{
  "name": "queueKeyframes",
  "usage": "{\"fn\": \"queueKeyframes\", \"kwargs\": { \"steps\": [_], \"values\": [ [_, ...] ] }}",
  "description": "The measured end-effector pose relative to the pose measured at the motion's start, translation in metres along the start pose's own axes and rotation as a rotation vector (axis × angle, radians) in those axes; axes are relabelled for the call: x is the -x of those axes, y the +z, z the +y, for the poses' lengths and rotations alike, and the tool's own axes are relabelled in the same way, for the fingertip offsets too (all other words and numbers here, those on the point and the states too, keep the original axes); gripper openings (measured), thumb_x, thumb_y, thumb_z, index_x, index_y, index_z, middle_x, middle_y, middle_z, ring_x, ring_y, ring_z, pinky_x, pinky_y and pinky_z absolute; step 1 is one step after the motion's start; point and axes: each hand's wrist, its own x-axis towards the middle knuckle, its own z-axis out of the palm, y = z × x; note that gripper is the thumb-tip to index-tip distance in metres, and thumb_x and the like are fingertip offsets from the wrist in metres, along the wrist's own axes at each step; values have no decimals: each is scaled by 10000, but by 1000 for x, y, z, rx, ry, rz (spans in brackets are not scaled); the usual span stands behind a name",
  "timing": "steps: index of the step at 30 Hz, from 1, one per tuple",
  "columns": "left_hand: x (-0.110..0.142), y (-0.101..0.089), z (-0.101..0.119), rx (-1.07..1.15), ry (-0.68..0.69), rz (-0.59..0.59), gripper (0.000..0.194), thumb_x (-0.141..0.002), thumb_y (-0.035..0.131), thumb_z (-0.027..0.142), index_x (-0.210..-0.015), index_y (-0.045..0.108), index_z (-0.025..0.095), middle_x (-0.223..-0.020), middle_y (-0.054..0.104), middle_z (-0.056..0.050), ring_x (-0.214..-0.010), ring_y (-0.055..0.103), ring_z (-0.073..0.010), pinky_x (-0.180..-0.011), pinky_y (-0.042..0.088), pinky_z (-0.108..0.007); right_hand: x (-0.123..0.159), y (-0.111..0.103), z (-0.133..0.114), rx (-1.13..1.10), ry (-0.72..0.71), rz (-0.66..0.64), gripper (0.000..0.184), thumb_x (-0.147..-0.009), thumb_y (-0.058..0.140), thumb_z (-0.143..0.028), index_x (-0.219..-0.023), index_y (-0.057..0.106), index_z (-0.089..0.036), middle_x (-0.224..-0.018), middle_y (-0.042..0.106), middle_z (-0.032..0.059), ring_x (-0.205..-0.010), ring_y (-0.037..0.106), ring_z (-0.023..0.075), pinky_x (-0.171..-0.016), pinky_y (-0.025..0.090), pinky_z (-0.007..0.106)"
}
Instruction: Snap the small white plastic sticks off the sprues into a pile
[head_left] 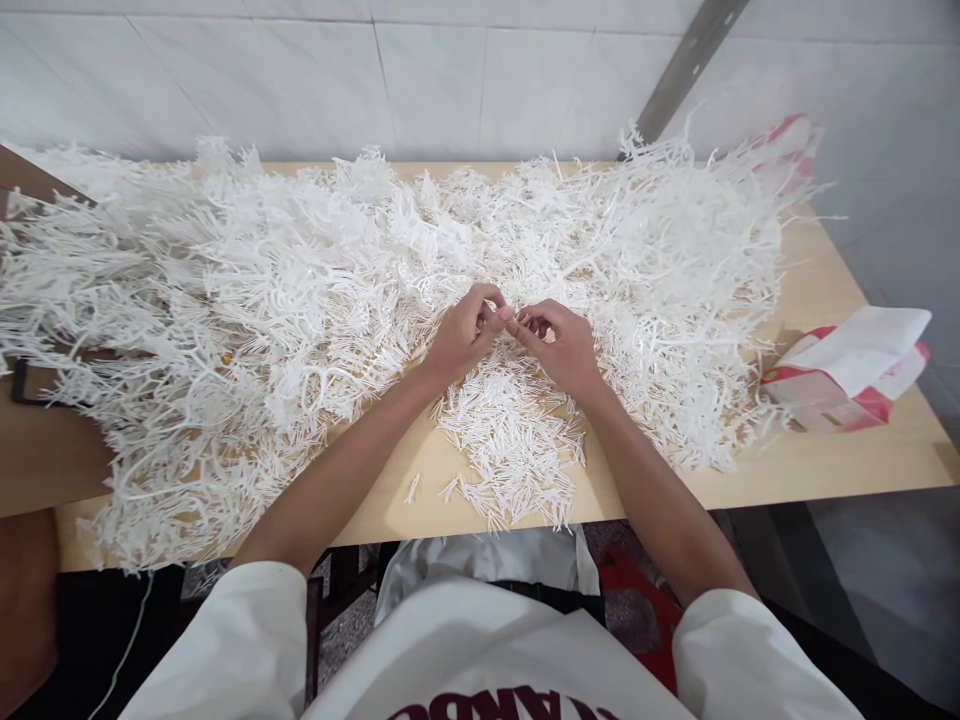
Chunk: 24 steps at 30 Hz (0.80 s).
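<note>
The white strands [360,240] look like plastic, wiry, with a faint sheen; the short sticks [517,440] towards six o'clock look smooth. The tabletop [817,270] has a smooth, pale wood finish. At twelve, the wall tiles [300,80] are smooth; at one, the post [694,65] is dull grey metal. At three, matt white paper [862,345] tops a shinier packet [817,405]. Matt brown cardboard [45,460] stands at eight, soft shirt cloth [480,640] at six.
</note>
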Motion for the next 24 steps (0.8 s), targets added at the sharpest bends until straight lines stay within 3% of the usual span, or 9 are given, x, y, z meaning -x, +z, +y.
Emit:
{"fn": "queueKeyframes", "kwargs": {
  "steps": [4,7,11,15,17,21,24],
  "values": [
    [-3,-1,2,-32,59,-99,314,-866,554,514,-977,595,224,-933,662,-12,-767,592,-97,-707,466,-237,-1,-1,3,-292,193,87,336,-702,726,-538,-872,639,-262,-737,643,-28,-663,580,113,-619,486,267],
    [-5,1,-1,-73,78,-130,324,-872,544,513,-987,627,222,-962,687,-22,-809,613,-111,-749,471,-249,-3,-1,5,-377,213,35,315,-729,710,-508,-906,667,-252,-790,671,-13,-723,618,127,-687,516,295],
    [-8,4,-7,-82,38,-138,327,-883,528,508,-964,649,216,-918,697,-26,-768,611,-111,-716,463,-248,-2,-2,0,-272,150,29,208,-806,650,-399,-954,665,-254,-832,669,-9,-732,609,118,-712,507,298],
    [-8,4,-10,-128,88,-184,308,-903,510,468,-883,662,201,-857,681,-28,-776,608,-124,-698,447,-258,1,-1,-6,-22,54,60,45,-797,616,-247,-843,616,-243,-755,621,-30,-653,541,101,-666,474,282],
    [-8,4,-9,-137,113,-191,292,-914,497,437,-869,664,201,-834,671,-24,-767,605,-125,-694,441,-262,2,-1,-7,9,44,50,67,-805,594,-234,-870,595,-251,-751,607,-35,-649,534,103,-663,471,284],
    [-7,5,-7,-147,89,-178,258,-923,485,382,-885,664,201,-833,684,-20,-766,606,-126,-710,436,-267,1,-2,-9,-65,62,40,270,-842,583,-301,-1107,530,-288,-750,575,-42,-654,547,114,-660,478,295],
    [-7,4,-9,-196,44,-165,183,-883,529,316,-842,659,193,-790,683,-12,-722,590,-130,-674,418,-269,5,-3,-14,-47,16,-25,234,-853,582,-308,-1084,541,-295,-766,576,-40,-645,539,113,-663,476,304]
  ]
}}
